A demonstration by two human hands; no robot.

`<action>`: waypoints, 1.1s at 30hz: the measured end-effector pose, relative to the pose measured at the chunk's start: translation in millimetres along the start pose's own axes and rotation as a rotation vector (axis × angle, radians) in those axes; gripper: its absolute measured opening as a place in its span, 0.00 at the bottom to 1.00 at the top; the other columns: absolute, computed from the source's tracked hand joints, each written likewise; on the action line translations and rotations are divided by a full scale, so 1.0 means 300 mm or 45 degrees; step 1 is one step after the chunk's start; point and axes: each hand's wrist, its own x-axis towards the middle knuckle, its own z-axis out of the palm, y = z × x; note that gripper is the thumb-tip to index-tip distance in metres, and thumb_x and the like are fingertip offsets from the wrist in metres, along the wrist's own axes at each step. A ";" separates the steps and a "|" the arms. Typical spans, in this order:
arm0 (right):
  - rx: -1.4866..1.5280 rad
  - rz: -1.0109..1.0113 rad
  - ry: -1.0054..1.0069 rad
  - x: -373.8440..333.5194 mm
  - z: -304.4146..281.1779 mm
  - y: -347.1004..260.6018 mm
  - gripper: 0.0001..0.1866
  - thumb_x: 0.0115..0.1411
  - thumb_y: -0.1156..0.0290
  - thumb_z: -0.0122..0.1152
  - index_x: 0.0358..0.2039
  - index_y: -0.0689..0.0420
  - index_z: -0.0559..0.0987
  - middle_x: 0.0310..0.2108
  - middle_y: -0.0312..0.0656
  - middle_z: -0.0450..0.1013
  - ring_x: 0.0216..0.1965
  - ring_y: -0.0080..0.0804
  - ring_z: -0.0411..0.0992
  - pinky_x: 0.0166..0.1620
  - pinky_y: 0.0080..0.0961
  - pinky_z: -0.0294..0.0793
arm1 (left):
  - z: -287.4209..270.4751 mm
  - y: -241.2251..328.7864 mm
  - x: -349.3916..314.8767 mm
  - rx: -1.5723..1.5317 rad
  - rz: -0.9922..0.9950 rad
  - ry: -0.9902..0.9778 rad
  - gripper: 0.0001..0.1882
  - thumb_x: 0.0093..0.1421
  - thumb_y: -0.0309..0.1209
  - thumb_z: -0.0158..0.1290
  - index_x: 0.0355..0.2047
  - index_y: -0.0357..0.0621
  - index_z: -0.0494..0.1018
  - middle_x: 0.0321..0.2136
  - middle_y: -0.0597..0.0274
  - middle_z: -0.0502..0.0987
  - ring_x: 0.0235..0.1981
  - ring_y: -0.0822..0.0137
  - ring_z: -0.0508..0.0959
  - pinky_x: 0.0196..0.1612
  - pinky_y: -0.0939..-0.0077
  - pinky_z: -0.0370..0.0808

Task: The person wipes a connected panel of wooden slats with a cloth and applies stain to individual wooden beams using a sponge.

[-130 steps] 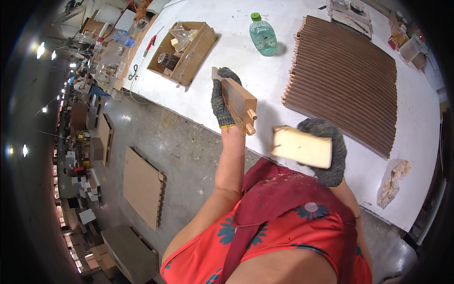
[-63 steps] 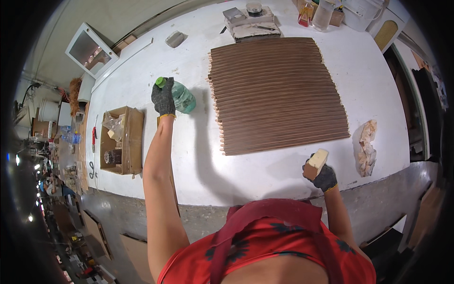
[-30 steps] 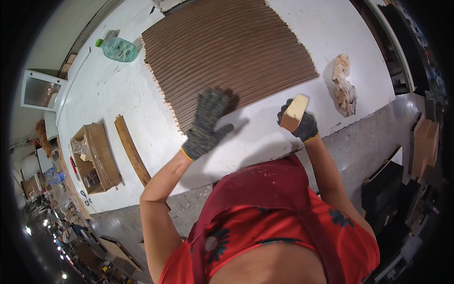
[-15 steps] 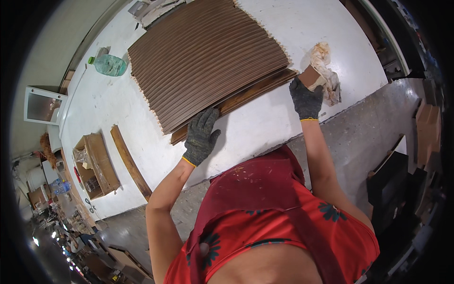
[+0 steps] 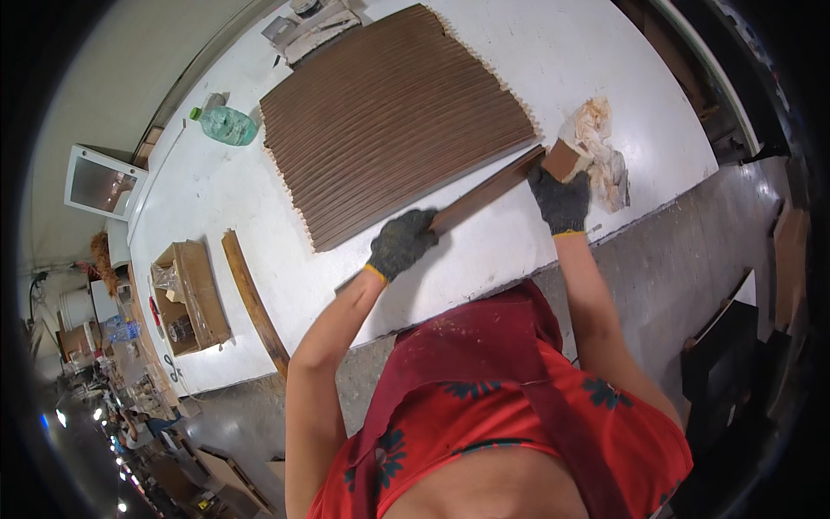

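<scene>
Both my hands wear dark knit gloves with yellow cuffs. My left hand (image 5: 404, 243) is closed around a narrow brown wooden strip (image 5: 488, 188), which slants across the white table between me and a wide row of similar dark strips (image 5: 398, 121). My right hand (image 5: 560, 201) is at the strip's right end, its fingers partly hidden behind a small block (image 5: 567, 159) with a brown face and pale sides, seemingly a sanding block in its grip. A crumpled cream cloth (image 5: 596, 130) lies just beyond that block.
On the table's left stand a cardboard box (image 5: 204, 298) and a green-capped plastic bottle (image 5: 228, 125). A separate long wooden strip (image 5: 252, 298) lies beside the box, and scissors (image 5: 173, 369) lie near the edge. A tray with small items (image 5: 316, 35) sits at the back.
The strip has come away from the row's near edge, leaving a gap of white table. My left hand has shifted right along it and now grips it. My right hand keeps its place by the block.
</scene>
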 end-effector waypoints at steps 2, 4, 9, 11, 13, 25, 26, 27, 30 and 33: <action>0.125 0.076 -0.200 -0.044 -0.020 0.016 0.23 0.60 0.52 0.42 0.49 0.54 0.68 0.44 0.45 0.68 0.46 0.44 0.65 0.45 0.47 0.67 | -0.026 0.034 -0.074 -0.105 -0.070 -0.042 0.25 0.52 0.36 0.56 0.50 0.43 0.70 0.40 0.48 0.75 0.42 0.51 0.74 0.45 0.66 0.71; -1.607 -0.465 -0.170 -0.072 -0.013 0.061 0.24 0.60 0.50 0.41 0.49 0.53 0.68 0.45 0.44 0.68 0.47 0.42 0.65 0.48 0.45 0.65 | -0.055 0.081 -0.160 -0.290 -0.255 -0.064 0.24 0.52 0.35 0.57 0.50 0.42 0.70 0.42 0.50 0.76 0.42 0.56 0.76 0.47 0.69 0.71; -1.747 -0.693 -0.180 -0.172 0.160 0.271 0.24 0.60 0.50 0.41 0.50 0.53 0.67 0.47 0.43 0.66 0.50 0.41 0.64 0.52 0.44 0.63 | -0.069 0.063 -0.274 -0.954 -0.379 -0.096 0.26 0.52 0.33 0.59 0.51 0.38 0.68 0.38 0.59 0.77 0.41 0.69 0.74 0.48 0.73 0.70; -1.082 -0.415 -0.258 -0.193 0.254 0.319 0.24 0.60 0.51 0.42 0.50 0.53 0.67 0.48 0.43 0.66 0.50 0.42 0.64 0.53 0.45 0.62 | -0.080 0.013 -0.270 -0.885 -0.238 -0.138 0.29 0.52 0.32 0.60 0.53 0.37 0.65 0.38 0.56 0.77 0.39 0.68 0.76 0.47 0.72 0.72; -0.587 -0.108 -0.355 -0.207 0.333 0.348 0.24 0.60 0.51 0.43 0.51 0.53 0.67 0.49 0.44 0.66 0.51 0.42 0.63 0.54 0.45 0.61 | -0.069 0.007 -0.271 -1.093 -0.338 -0.240 0.29 0.51 0.33 0.61 0.52 0.38 0.66 0.38 0.55 0.78 0.38 0.66 0.77 0.45 0.70 0.73; -0.525 0.069 -0.143 -0.206 0.449 0.269 0.27 0.58 0.68 0.56 0.56 0.61 0.62 0.53 0.47 0.64 0.53 0.39 0.63 0.56 0.43 0.63 | -0.155 0.123 -0.290 -1.153 -0.463 0.151 0.24 0.49 0.32 0.62 0.45 0.35 0.70 0.35 0.57 0.78 0.38 0.66 0.78 0.45 0.72 0.73; -0.767 -0.110 -0.220 -0.224 0.493 0.265 0.27 0.56 0.68 0.60 0.54 0.63 0.64 0.51 0.45 0.65 0.49 0.33 0.66 0.54 0.34 0.66 | -0.146 0.120 -0.295 -1.160 -0.449 0.186 0.24 0.49 0.32 0.62 0.46 0.36 0.70 0.35 0.57 0.78 0.38 0.67 0.78 0.46 0.72 0.73; -1.042 -0.274 -0.276 -0.244 0.542 0.259 0.28 0.54 0.70 0.62 0.54 0.63 0.65 0.49 0.44 0.66 0.48 0.31 0.67 0.53 0.31 0.67 | -0.135 0.113 -0.300 -1.166 -0.435 0.221 0.24 0.49 0.32 0.62 0.46 0.36 0.70 0.36 0.58 0.78 0.38 0.68 0.77 0.46 0.73 0.73; -1.528 -0.649 -0.248 -0.282 0.621 0.283 0.33 0.46 0.72 0.70 0.52 0.63 0.66 0.45 0.43 0.69 0.44 0.30 0.69 0.49 0.27 0.70 | -0.126 0.118 -0.302 -1.124 -0.448 0.257 0.23 0.50 0.32 0.61 0.46 0.37 0.70 0.36 0.58 0.78 0.38 0.68 0.77 0.46 0.73 0.72; -1.755 -0.887 -0.288 -0.294 0.657 0.315 0.37 0.41 0.74 0.74 0.52 0.63 0.66 0.44 0.44 0.70 0.44 0.31 0.70 0.47 0.26 0.72 | -0.124 0.120 -0.307 -1.202 -0.440 0.192 0.23 0.50 0.32 0.62 0.45 0.37 0.70 0.36 0.58 0.78 0.38 0.68 0.77 0.45 0.72 0.73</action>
